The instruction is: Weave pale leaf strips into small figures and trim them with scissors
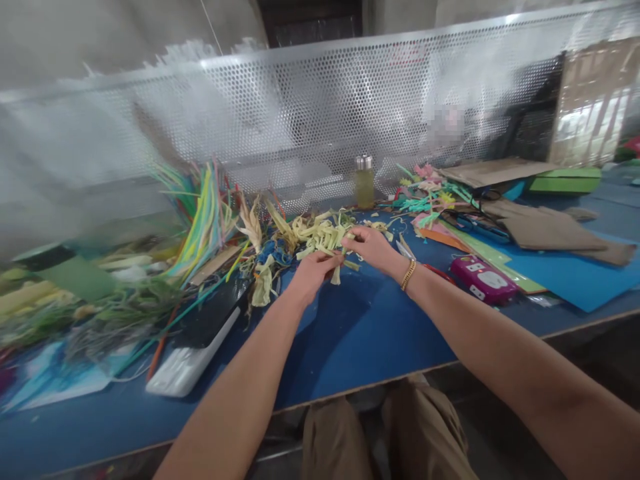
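One pale-green strip (337,275), in work.
Left hand (319,271) and right hand (373,248): my fingers (357,233) pinched on it; seemingly unfinished. Loose strips (320,235) heaped beyond on the bench (375,340), unheld.

The left hand (316,270) and right hand (371,248) hide part of the pale strip (336,276); greenery (127,305) toward the left end of the table (375,353) is blurred.
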`<state>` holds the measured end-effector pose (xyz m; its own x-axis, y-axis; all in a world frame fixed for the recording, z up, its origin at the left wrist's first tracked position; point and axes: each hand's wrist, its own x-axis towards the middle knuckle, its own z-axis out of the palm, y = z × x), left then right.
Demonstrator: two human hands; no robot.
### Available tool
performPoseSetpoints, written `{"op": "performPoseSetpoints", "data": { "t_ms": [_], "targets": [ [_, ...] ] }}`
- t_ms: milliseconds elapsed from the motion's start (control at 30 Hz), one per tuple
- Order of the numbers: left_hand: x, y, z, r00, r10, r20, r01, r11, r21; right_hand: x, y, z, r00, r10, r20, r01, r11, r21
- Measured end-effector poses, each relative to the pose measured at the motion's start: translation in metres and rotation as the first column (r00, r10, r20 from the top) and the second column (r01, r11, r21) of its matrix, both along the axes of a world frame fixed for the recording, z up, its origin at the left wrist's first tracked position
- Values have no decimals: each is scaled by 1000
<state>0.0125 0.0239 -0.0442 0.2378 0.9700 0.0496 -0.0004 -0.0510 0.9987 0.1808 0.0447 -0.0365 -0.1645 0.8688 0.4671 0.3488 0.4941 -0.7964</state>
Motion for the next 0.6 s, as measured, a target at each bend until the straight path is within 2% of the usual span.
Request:
{"op": "performPoseSetpoints", "data": {
  "t_ms": [133,233,300,400,467,600],
  "targets": [
    [-1,-4,3,996,23,-82,-16,996,86,6,-1,8,983,-23,183,-12,982,188],
    [0,-5,4,990,-32,-136,49,991,126,4,-3,10,970,47,237,-100,971,217],
    [0,-5,5,986,-54,-160,72,991,112,2,-4,10,969,87,230,-133,972,192],
    [0,-6,7,985,-33,-169,44,997,64,0,-6,11,983,81,166,-106,983,148],
    [0,-8,10,986,-28,-164,35,998,43,0,-7,11,990,75,119,-94,983,157],
    [-1,-10,12,980,-77,-186,88,995,54,-1,-7,10,992,84,94,-102,973,208]
  ]
}}
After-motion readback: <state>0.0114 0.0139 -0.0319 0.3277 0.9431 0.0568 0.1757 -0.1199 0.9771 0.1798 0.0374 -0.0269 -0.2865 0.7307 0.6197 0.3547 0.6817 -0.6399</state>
